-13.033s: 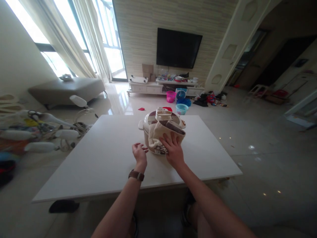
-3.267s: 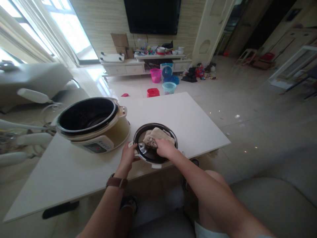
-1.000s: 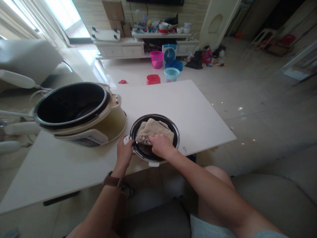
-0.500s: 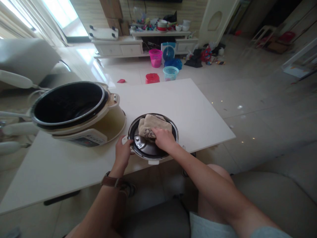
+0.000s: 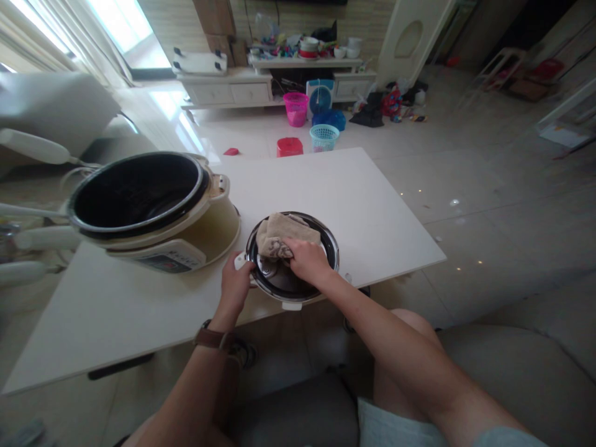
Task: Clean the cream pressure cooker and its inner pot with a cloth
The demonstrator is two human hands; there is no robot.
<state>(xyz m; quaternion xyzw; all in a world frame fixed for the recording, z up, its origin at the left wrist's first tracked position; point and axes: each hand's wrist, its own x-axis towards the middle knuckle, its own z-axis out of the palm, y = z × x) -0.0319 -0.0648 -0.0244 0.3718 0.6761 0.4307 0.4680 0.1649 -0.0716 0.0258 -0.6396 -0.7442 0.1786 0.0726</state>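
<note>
A round cooker lid point(image 5: 321, 239) lies upside down at the near edge of the white table point(image 5: 326, 186), its dark inner face up. My right hand point(image 5: 307, 261) presses a beige cloth point(image 5: 279, 233) into the lid, fingers closed on it. My left hand point(image 5: 236, 284), with a brown watch strap at the wrist, grips the lid's left rim. The open cream rice cooker point(image 5: 153, 214) with its black inner pot stands just to the left.
White plastic objects and cords point(image 5: 32, 239) lie beyond the table's left edge. Pink, red and blue baskets point(image 5: 310, 127) stand on the tiled floor before a low TV cabinet point(image 5: 261, 84). My knees are under the table's near edge.
Thirteen seconds ago the cooker stood closed with the cloth on its side. Now the lid lies inverted on the table; over the last second my right hand slid the cloth slightly across it.
</note>
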